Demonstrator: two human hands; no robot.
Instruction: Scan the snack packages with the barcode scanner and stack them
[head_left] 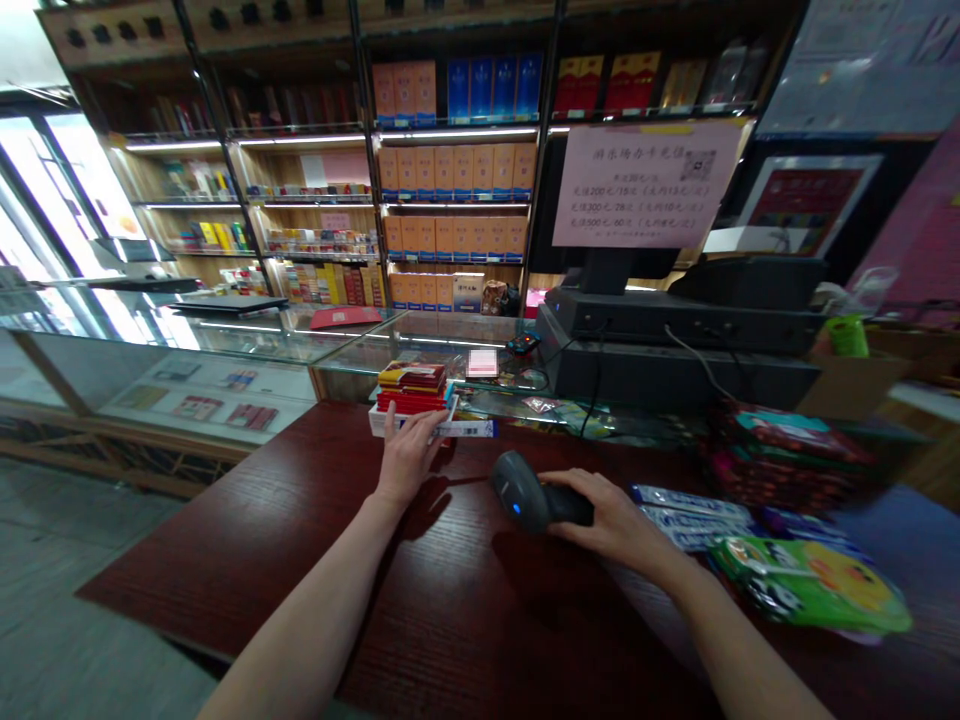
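Observation:
My right hand point(611, 515) is wrapped round the handle of a dark grey barcode scanner point(521, 495), held above the brown tabletop. A blue light glows on the scanner's head, which points left. My left hand point(409, 455) reaches forward with its fingers spread. Its fingertips touch the near side of a pile of small red and yellow packets point(412, 385). Beside those fingers a narrow white and blue box point(472, 429) with a barcode lies along the table's far edge. Part of the box and the pile's lower front is hidden by my left hand.
To the right lie several long blue and white boxes point(694, 515), a green pack with a yellow duck point(817, 585) and a dark patterned bundle point(780, 460). Behind the dark wooden table point(247, 500) are a glass counter point(352, 345), a black till point(675, 335) and stocked shelves.

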